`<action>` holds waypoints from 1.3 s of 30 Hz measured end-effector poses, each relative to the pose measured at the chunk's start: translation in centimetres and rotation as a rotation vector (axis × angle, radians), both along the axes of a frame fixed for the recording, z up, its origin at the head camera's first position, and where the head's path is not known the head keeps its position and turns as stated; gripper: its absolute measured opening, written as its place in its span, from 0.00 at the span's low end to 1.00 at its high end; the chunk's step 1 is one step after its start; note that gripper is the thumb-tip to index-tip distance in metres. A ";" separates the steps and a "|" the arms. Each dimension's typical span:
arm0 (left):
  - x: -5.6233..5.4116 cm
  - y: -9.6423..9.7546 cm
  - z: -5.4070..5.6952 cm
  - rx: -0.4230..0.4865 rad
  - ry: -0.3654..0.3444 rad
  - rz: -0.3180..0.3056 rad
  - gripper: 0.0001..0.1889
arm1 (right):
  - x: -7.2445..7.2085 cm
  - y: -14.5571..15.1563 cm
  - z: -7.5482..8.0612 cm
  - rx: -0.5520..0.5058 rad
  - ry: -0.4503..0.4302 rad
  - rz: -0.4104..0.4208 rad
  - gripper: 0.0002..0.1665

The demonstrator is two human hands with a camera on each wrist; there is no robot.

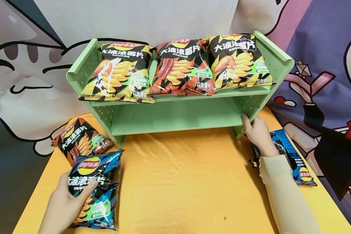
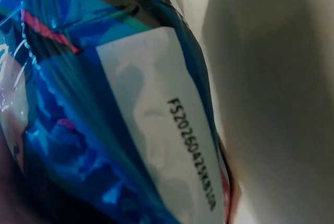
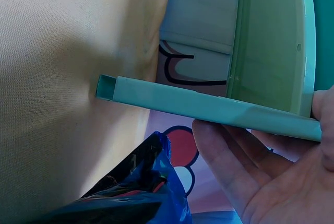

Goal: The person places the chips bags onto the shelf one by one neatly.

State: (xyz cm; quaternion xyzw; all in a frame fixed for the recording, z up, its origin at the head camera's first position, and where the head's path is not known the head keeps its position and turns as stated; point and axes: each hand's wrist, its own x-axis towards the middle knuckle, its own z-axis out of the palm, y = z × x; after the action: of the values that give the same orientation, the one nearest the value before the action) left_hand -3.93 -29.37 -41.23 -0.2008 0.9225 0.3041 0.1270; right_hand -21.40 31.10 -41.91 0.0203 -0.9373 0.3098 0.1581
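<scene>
My left hand (image 1: 65, 198) grips a blue and black bag of potato chips (image 1: 105, 195), thumb across its front, at the lower left in the head view. A white label (image 2: 156, 114) with a printed code shows on this bag in the left wrist view. At the right, my right hand (image 1: 260, 133) holds the right side panel of a green two-tier shelf (image 1: 175, 113). In the right wrist view its fingers (image 3: 224, 156) lie along one face of the panel (image 3: 209, 106), with the thumb on the other side.
Three chip bags stand on the upper tier: a yellow-black one (image 1: 117, 71), a red-black one (image 1: 182, 68) and another yellow-black one (image 1: 238, 61). A red-black bag (image 1: 82, 139) lies left of the shelf. Another blue bag (image 1: 295, 159) lies beyond my right forearm on the yellow tabletop (image 1: 175, 188).
</scene>
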 end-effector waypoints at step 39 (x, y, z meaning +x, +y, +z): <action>-8.4 17.2 -3.5 0.080 0.398 -0.455 0.58 | -0.1 0.1 -0.1 0.020 0.038 0.013 0.28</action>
State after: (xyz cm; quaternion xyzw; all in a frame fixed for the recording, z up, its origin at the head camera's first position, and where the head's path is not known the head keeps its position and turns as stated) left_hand -12.29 -12.22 -44.77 0.0795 0.9379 0.3372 0.0164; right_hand -21.55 31.19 -42.00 0.0337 -0.9371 0.3010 0.1736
